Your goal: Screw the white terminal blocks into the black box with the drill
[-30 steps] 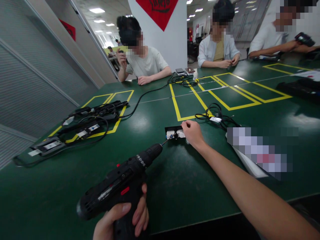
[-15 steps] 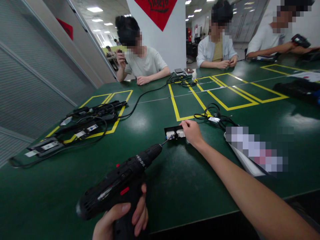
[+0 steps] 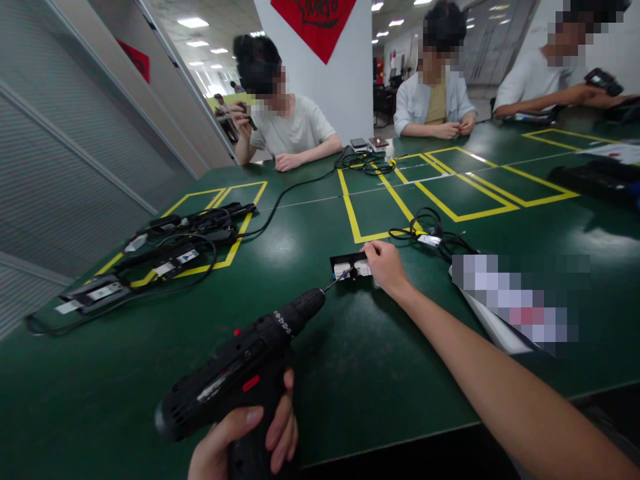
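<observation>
My left hand [image 3: 280,427] is wrapped round the grip of a black cordless drill [image 3: 245,360] with red accents. Its long bit [image 3: 334,285] points up and right, the tip ending at or just over a small black rectangular piece [image 3: 345,260] with white blocks [image 3: 343,270] inside. Whether the tip touches it I cannot tell. My right hand [image 3: 386,265] pinches the right end of this black piece and covers part of it. The piece rests on or close to the green table [image 3: 360,373].
Bundled black devices with cables [image 3: 185,240] lie at left within yellow tape [image 3: 241,233]. A coiled cable [image 3: 430,230] sits beyond my right hand; a blurred-out flat white item [image 3: 490,313] lies beside my forearm. Across the table sit three people [image 3: 300,127], one of them holding something dark.
Almost nothing differs. The whole view has shifted very slightly; the drill stays at the black piece and both hands keep their hold.
</observation>
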`<state>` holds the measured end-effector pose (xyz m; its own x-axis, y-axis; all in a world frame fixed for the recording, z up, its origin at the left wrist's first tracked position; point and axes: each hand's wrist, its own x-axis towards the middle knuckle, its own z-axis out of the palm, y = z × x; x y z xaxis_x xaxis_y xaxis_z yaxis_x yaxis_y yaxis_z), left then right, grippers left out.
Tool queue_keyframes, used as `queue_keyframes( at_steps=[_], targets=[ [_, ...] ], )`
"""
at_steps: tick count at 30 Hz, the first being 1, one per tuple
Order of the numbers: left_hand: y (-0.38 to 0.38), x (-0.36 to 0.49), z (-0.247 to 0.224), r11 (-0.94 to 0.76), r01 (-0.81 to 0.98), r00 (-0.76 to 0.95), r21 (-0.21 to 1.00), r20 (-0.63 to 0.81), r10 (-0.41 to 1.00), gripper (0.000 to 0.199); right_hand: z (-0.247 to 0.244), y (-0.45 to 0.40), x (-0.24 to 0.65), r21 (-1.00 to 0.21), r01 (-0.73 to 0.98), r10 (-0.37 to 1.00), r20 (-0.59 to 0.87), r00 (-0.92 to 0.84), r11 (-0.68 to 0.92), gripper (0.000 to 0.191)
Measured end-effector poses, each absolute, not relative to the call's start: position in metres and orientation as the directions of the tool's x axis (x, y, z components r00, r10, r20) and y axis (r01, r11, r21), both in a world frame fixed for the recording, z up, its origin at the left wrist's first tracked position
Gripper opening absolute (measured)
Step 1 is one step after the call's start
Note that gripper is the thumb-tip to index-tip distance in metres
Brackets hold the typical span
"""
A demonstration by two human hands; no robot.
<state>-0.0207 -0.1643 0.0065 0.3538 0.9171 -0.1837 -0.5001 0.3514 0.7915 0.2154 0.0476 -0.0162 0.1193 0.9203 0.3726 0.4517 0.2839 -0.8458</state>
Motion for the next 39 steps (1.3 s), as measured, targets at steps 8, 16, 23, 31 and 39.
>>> queue_keyframes(
  at_steps=[8, 16, 23, 31, 39],
  targets=[
    [-0.1651, -0.0201, 0.0067, 0.363, -0.499, 0.347, 0.787, -0.202, 0.916, 0.03, -0.0161, 0.0486, 0.2153, -0.844, 0.455, 0.921, 0.371, 0.116, 0.283, 0.031],
    [-0.1645, -0.0199, 0.0074, 0.358, -0.498, 0.345, 0.79, -0.198, 0.918, 0.032, -0.0158, 0.0473, 0.215, -0.839, 0.462, 0.921, 0.375, 0.108, 0.288, 0.032],
    [-0.1641, -0.0196, 0.0078, 0.35, -0.494, 0.347, 0.796, -0.189, 0.919, 0.031, -0.0159, 0.0467, 0.2143, -0.837, 0.468, 0.921, 0.374, 0.108, 0.285, 0.033],
    [-0.1642, -0.0183, 0.0084, 0.362, -0.5, 0.347, 0.787, -0.2, 0.916, 0.031, -0.0143, 0.0452, 0.2148, -0.834, 0.478, 0.924, 0.366, 0.107, 0.275, 0.033],
    [-0.1643, -0.0185, 0.0083, 0.36, -0.502, 0.346, 0.786, -0.199, 0.917, 0.032, -0.0142, 0.045, 0.2138, -0.83, 0.482, 0.921, 0.374, 0.109, 0.28, 0.032]
  ],
)
